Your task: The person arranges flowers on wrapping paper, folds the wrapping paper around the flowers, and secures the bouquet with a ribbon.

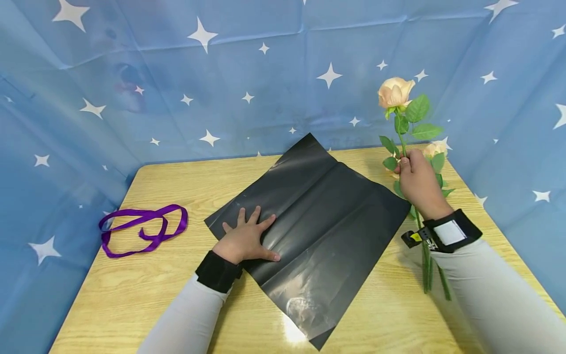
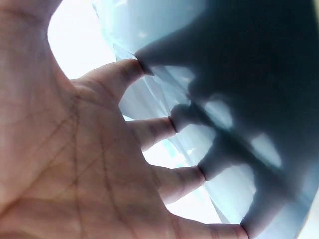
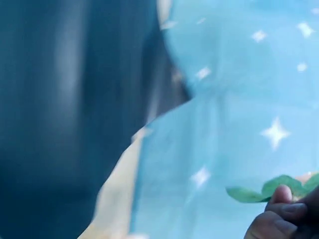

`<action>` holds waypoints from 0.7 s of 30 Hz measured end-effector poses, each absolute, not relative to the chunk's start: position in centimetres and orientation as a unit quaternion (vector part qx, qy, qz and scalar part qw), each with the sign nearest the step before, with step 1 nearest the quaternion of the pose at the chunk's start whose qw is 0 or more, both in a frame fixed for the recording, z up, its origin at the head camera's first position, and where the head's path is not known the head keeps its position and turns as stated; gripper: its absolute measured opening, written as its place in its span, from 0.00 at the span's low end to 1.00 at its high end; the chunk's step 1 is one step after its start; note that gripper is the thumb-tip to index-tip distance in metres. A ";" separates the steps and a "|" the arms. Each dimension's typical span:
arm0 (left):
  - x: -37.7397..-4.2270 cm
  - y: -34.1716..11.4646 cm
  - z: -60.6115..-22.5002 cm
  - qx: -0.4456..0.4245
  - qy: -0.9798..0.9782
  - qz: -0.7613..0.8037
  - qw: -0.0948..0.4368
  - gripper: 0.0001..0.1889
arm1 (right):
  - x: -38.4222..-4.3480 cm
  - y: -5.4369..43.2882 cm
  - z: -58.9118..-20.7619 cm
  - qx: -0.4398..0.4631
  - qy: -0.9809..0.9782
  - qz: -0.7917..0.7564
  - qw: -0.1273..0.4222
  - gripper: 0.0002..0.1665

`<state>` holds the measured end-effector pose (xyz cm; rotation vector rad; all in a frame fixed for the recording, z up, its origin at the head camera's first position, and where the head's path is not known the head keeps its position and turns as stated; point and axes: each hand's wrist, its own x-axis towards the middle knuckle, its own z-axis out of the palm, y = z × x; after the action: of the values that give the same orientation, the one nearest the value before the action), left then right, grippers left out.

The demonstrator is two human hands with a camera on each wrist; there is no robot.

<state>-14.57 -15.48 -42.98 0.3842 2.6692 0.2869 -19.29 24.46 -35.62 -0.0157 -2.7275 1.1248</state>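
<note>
A black sheet of wrapping paper with fold lines lies turned cornerwise on the table. My left hand presses on its left edge with fingers spread; in the left wrist view the fingertips touch the glossy surface. At the right, my right hand pinches the green stem of a peach rose, its bloom raised upright above the hand. Leaves of the rose show beside the thumb in the right wrist view. Another peach rose lies behind the right hand, partly hidden by it.
A looped purple ribbon lies on the table's left side. The wooden table is bounded by a blue star-patterned cloth at the back and sides. Stem ends extend below the right wrist.
</note>
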 end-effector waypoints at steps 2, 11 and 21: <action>-14.5 -15.4 -43.0 0.139 0.961 0.104 0.214 0.57 | -18.9 23.4 -34.4 0.018 -0.908 0.409 0.091 0.28; -14.6 -15.7 -42.8 0.135 0.962 0.103 0.212 0.57 | -19.6 19.7 -31.0 0.073 -0.836 0.544 0.010 0.22; -14.6 -15.7 -43.0 0.140 0.960 0.113 0.214 0.57 | -24.6 13.6 -35.4 0.072 -0.849 0.502 -0.152 0.17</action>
<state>-14.59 -15.65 -43.01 0.3878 2.6643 0.3132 -24.61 13.63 -35.41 0.2504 -2.9596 1.7495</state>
